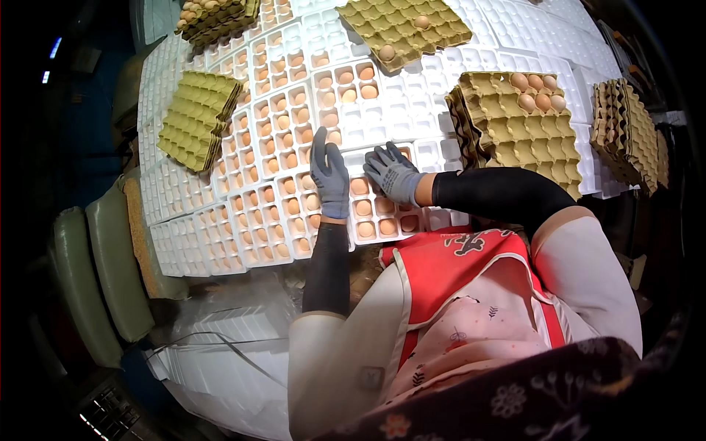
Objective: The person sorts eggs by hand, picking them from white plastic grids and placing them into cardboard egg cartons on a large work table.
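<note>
Both my hands wear grey work gloves. My left hand [330, 179] is over the white foam egg trays, fingers extended upward and thumb apart. No egg shows in its grasp; a brown egg [334, 137] sits in a tray cell just beyond its fingertips. My right hand [391, 172] reaches palm down over the nearest foam tray [353, 161], its fingers bent over the cells. What lies under that palm is hidden. Brown eggs [363, 208] fill the visible near cells of this tray, and another egg [405, 153] partly shows by the right fingertips.
Right of my hands stands a stack of pulp egg flats [518, 132] with several eggs on top. More pulp flats are at the left [196, 118], far side [408, 30] and far right [629, 135]. Filled foam trays [259, 223] extend leftward; green sacks [118, 259] stand beyond.
</note>
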The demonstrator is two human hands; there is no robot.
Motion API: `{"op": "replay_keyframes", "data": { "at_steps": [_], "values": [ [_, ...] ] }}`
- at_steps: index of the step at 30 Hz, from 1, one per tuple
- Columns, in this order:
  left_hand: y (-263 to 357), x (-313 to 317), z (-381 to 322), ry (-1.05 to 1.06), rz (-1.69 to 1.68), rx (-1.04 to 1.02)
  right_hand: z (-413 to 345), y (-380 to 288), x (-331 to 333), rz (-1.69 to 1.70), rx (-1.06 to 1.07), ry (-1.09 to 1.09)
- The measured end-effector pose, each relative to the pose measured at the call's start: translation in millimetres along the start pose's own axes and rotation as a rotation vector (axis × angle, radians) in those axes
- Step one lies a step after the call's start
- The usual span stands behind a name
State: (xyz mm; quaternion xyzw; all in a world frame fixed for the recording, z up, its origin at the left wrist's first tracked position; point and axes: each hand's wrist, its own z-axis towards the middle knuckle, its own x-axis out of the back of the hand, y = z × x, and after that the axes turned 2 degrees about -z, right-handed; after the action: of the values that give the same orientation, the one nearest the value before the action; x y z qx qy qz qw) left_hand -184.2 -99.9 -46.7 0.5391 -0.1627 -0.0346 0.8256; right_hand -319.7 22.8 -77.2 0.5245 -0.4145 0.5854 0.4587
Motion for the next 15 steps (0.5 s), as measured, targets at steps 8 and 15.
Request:
{"op": "replay_keyframes", "data": {
  "at_steps": [8,15],
  "values": [
    [-67.9,-6.1,-45.8,-0.368,0.802,-0.176,-77.7,79.9,191.7,0.598,-0.128,-0.022],
    [174.1,-170.9,23.7,-0.631,0.155,-0.369,-246.2,272.0,214.6,0.002,-0.723,0.068]
  ]
}}
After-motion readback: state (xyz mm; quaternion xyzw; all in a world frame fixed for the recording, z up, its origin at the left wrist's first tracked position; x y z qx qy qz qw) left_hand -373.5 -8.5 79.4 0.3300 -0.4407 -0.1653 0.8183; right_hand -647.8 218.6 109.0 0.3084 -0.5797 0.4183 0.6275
